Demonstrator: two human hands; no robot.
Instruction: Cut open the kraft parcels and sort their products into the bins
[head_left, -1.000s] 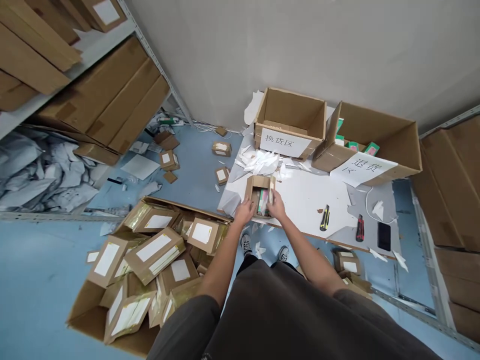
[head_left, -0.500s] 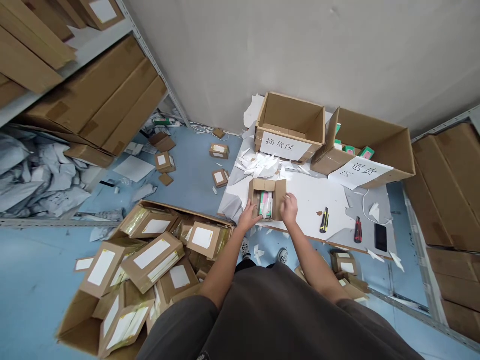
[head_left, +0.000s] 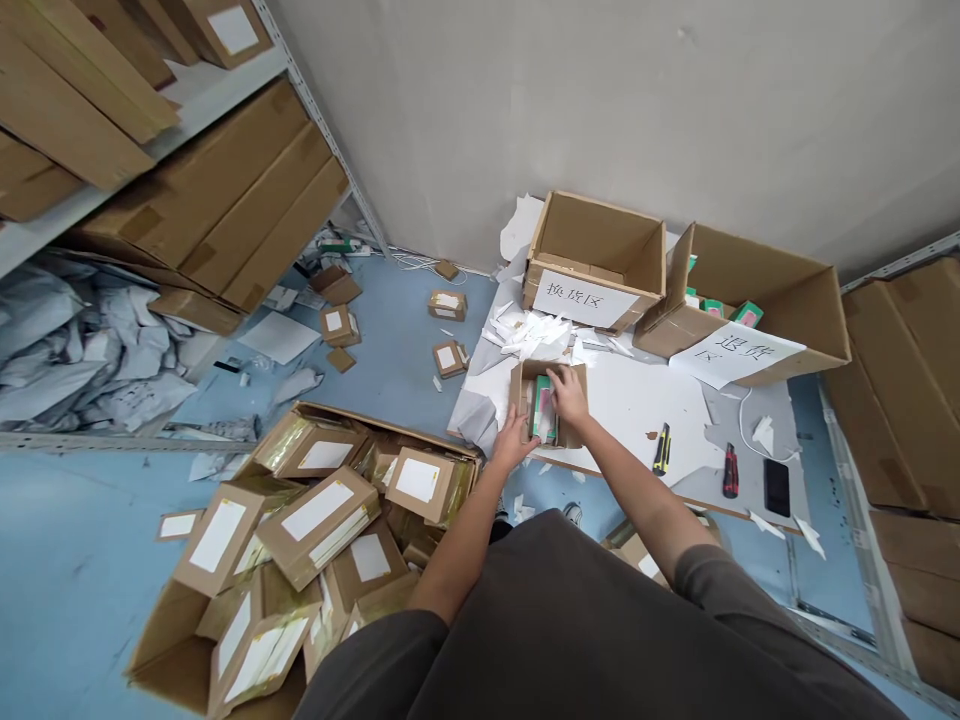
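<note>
A small opened carton sits at the near edge of the table, its flaps raised. Inside it is a slim green, white and pink box. My left hand grips the carton's near left side, with the thumb reaching in by the slim box. From the right, my right hand reaches over the carton's opening, its fingers bent on the slim box's upper right side; the fingertips are partly hidden. Right of the carton lie a yellow-black utility knife and a red-black utility knife.
Two larger cardboard boxes with handwritten paper signs stand at the table's back; the right one holds several green boxes. Torn white paper lies before them. A phone rests at right. A big carton of taped parcels stands lower left.
My right hand has moved from the carton's right flap into its opening, onto the slim box. My left hand stays at the carton's left side. The whole view has shifted slightly.
</note>
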